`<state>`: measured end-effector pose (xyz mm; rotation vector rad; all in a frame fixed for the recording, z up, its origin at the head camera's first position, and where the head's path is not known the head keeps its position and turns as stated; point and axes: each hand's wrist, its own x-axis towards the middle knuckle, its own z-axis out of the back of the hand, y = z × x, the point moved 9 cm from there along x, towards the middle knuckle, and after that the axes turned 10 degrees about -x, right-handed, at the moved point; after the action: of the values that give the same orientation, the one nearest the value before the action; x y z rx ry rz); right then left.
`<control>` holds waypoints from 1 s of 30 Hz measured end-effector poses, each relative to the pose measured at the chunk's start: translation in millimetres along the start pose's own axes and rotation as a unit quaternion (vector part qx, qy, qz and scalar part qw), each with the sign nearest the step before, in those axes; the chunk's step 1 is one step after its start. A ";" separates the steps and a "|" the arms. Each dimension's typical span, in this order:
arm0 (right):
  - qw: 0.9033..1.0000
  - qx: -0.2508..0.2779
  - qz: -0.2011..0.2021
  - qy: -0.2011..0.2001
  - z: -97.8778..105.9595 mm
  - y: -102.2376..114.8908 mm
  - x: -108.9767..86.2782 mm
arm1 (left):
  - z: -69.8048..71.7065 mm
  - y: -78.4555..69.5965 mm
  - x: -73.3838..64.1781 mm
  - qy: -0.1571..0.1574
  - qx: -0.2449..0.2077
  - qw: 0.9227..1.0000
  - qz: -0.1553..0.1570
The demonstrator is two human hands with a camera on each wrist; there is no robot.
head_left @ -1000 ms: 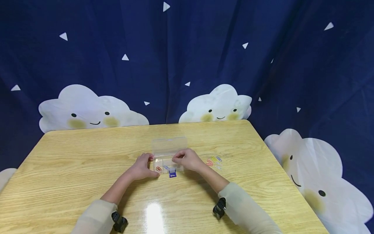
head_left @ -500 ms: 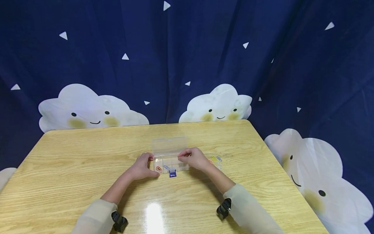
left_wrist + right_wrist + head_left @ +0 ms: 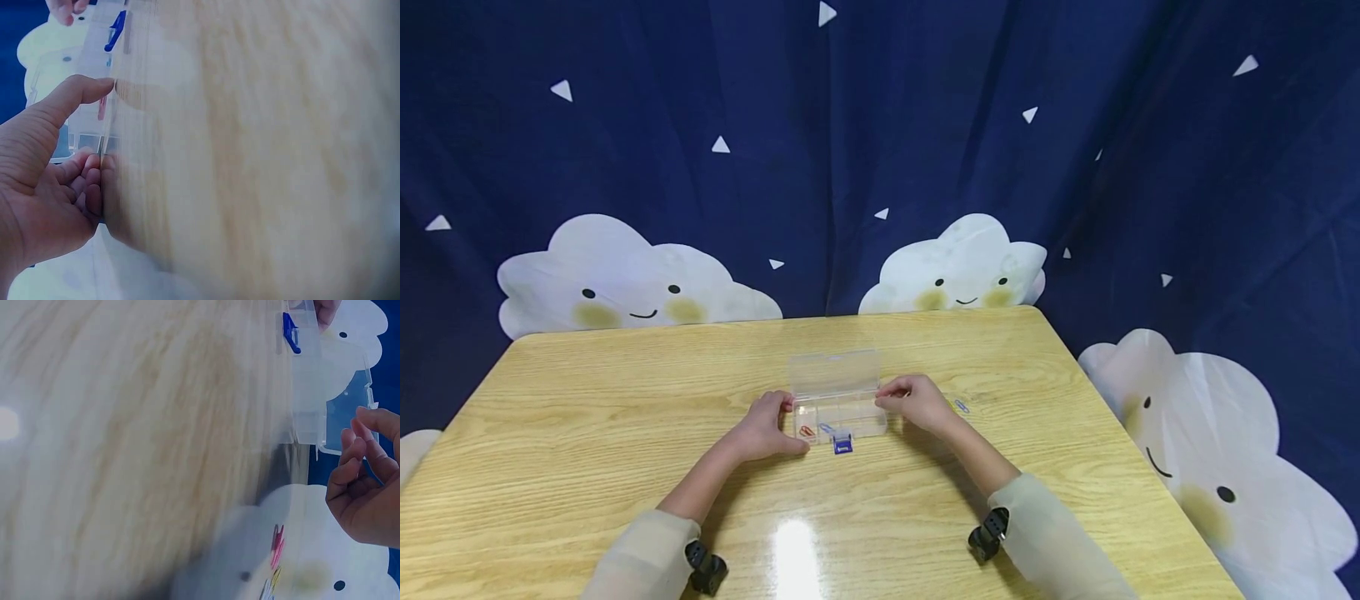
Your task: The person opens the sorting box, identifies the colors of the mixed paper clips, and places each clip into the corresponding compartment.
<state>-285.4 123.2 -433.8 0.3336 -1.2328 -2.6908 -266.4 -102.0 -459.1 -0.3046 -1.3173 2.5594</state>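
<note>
A clear plastic divided box (image 3: 861, 427) stands on the table, its lid (image 3: 835, 374) raised at the back. Red paper clips (image 3: 807, 432) lie in its leftmost compartment, and a blue paper clip (image 3: 826, 428) is in the compartment beside it. A blue latch (image 3: 843, 444) juts from the front. My left hand (image 3: 764, 430) grips the box's left end, thumb at the front corner and fingers toward the back. My right hand (image 3: 917, 404) hovers at the right end, fingers loosely curled and thumb near the fingertips (image 3: 356, 447); I see nothing between them.
To the right on the table lie loose paper clips: pink ones (image 3: 277, 547), a yellow one (image 3: 275, 575) and a blue one (image 3: 962, 407). My right hand and forearm hide most of them in the head view. A dark blue curtain with clouds hangs behind the table.
My right hand has moved right, from over the box's middle to its right end, uncovering the right compartments and covering more loose clips. My left hand has stayed on the box.
</note>
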 end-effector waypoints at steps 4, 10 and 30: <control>1.000 0.002 -0.013 -0.004 3.8 -7.3 -2.2 | 0.4 -1.1 0.3 -0.002 0.001 1.000 -0.004; 0.999 0.005 -0.041 -0.012 13.9 -22.3 -5.2 | 0.0 -1.4 0.0 0.001 -0.003 1.000 -0.004; 0.996 0.052 -0.063 -0.025 42.2 -56.8 -16.5 | -0.1 -0.3 -0.8 -0.003 -0.010 1.000 0.003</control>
<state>-284.0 194.5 -448.1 0.3717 -1.4157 -2.7617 -265.6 -102.1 -458.8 -0.3063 -1.3460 2.5551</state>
